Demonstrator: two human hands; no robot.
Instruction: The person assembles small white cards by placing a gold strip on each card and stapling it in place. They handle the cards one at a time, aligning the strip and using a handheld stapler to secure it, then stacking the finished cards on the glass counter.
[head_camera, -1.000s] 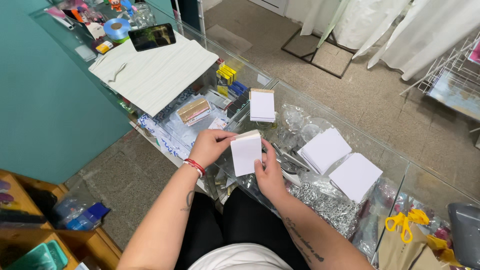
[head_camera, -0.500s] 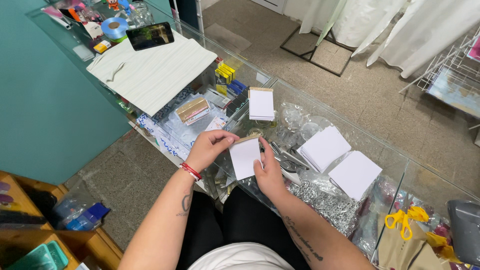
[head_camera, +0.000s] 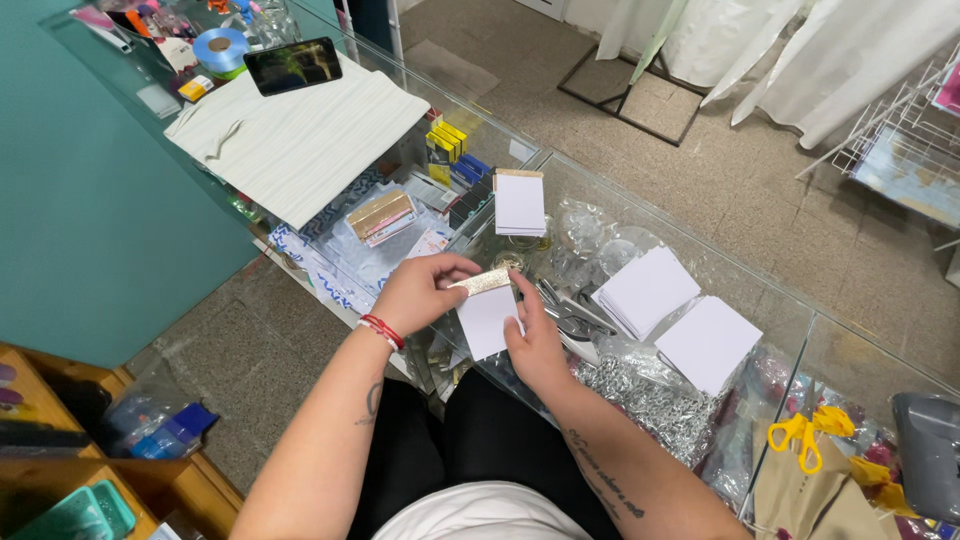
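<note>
Head view, near the surface's (head_camera: 780, 300) front edge: our left hand (head_camera: 415, 292) and right hand (head_camera: 540, 345) both pinch a small white card with a gold glitter top strip (head_camera: 486, 308), lifted clear for handling. Beyond lie two white card stacks (head_camera: 680, 315), and farther a gold-topped white card stack (head_camera: 520, 203).

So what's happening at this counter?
A person seated at a glass counter holds a small white card in both hands. The left hand pinches a glittery gold strip along the card's top edge; the right hand steadies the card's side. Two stacks of white cards and one finished-looking card lie on the glass.
</note>
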